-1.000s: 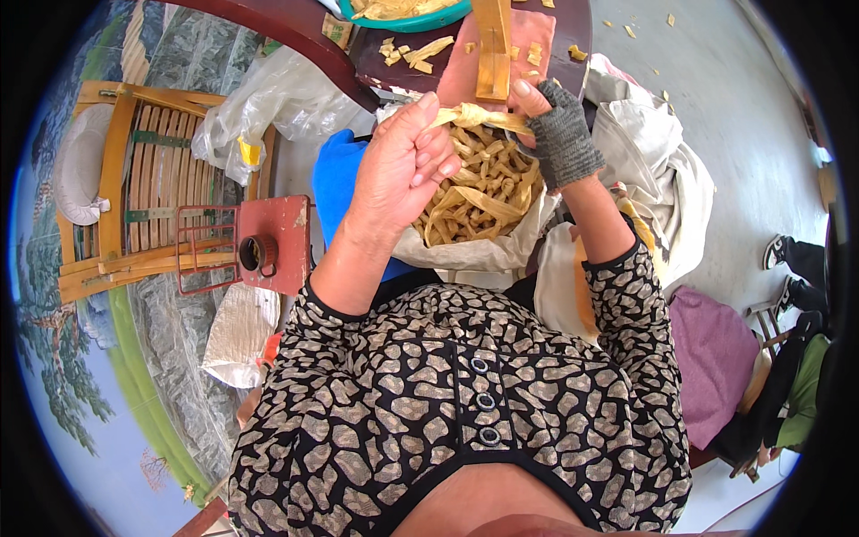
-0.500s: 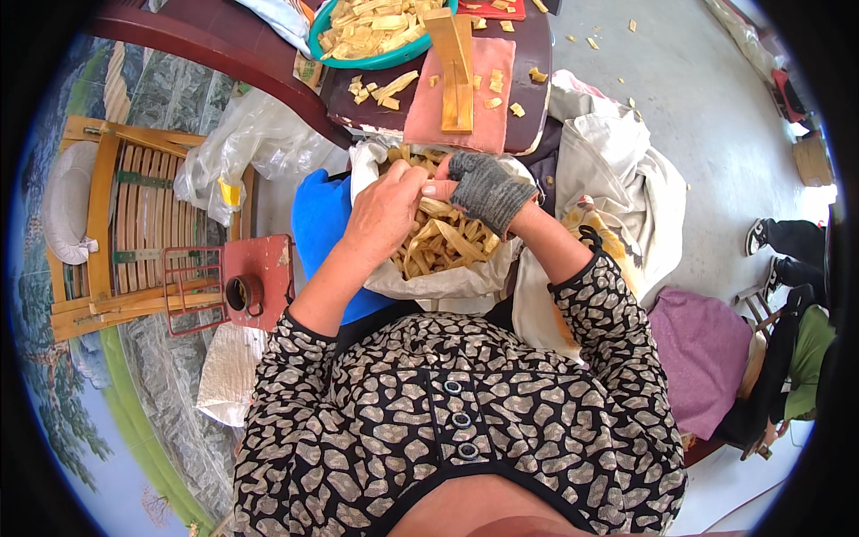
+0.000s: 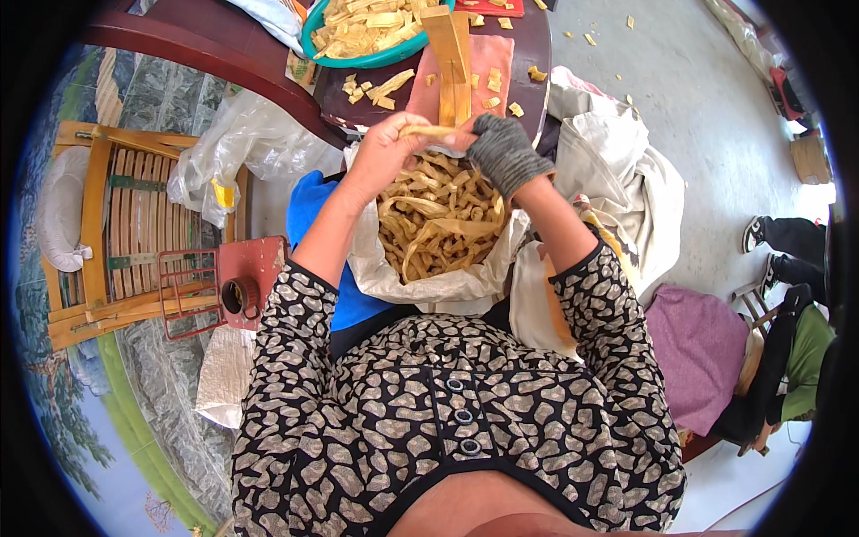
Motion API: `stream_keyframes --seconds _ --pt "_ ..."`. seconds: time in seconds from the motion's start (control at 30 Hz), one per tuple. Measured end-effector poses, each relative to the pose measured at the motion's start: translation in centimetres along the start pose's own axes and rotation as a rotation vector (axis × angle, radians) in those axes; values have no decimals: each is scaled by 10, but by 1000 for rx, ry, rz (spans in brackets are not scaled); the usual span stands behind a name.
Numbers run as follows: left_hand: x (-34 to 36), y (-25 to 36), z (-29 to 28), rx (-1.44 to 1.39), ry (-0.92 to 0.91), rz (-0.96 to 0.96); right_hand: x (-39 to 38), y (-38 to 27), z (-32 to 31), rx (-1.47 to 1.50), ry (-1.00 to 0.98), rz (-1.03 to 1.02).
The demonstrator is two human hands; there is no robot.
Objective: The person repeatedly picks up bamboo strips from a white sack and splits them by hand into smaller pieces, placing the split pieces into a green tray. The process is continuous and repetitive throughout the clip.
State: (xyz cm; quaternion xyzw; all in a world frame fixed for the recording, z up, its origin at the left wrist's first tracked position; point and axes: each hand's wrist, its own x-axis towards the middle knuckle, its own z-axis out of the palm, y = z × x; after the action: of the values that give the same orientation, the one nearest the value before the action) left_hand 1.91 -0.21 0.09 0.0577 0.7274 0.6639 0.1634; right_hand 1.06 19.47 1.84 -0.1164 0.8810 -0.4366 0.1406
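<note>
Between my two hands stretches a pale yellow-brown dried strip (image 3: 428,132), held level above an open white sack (image 3: 416,288). My bare left hand (image 3: 386,150) pinches its left end. My right hand (image 3: 506,150), in a grey fingerless knitted glove, grips the other end; part of the strip is hidden by the fingers. Inside the sack lie many similar curled dried strips (image 3: 443,215). Just beyond my hands, an angled wooden stand (image 3: 455,76) rises from a pink cloth (image 3: 494,58) on the dark red table (image 3: 344,112).
A teal basin (image 3: 394,57) of flat yellow pieces stands at the far left of the table, with loose pieces scattered nearby. To the left are a wooden slatted chair (image 3: 94,233) and a red stool (image 3: 268,259) carrying a brown mug (image 3: 240,295). Another person's legs (image 3: 792,255) show at right.
Both hands have risen away from the strips in the sack and moved farther apart. The strip now shows stretched between them, and more of the sack's contents is visible.
</note>
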Motion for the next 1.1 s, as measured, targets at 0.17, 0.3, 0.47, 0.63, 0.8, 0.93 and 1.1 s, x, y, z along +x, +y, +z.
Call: stream_keyframes --seconds 0.17,0.3,0.47,0.63,0.8,0.93,1.1 --pt "24 11 0 -326 -30 -32 29 22 -13 -88 79 58" --pt "50 6 -3 46 81 94 37 24 -14 -168 116 -8" --pt "64 3 -2 62 162 101 48 25 -10 -226 301 -141" --pt "81 -4 -1 242 207 85 64 50 4 -587 477 -364" --pt "78 -20 -6 700 216 103 64 51 14 -350 348 109" --pt "16 -25 -2 883 216 365 38 22 22 -204 420 99" --pt "-40 -68 5 -196 -192 -297 -9 -6 34 -407 514 -453"
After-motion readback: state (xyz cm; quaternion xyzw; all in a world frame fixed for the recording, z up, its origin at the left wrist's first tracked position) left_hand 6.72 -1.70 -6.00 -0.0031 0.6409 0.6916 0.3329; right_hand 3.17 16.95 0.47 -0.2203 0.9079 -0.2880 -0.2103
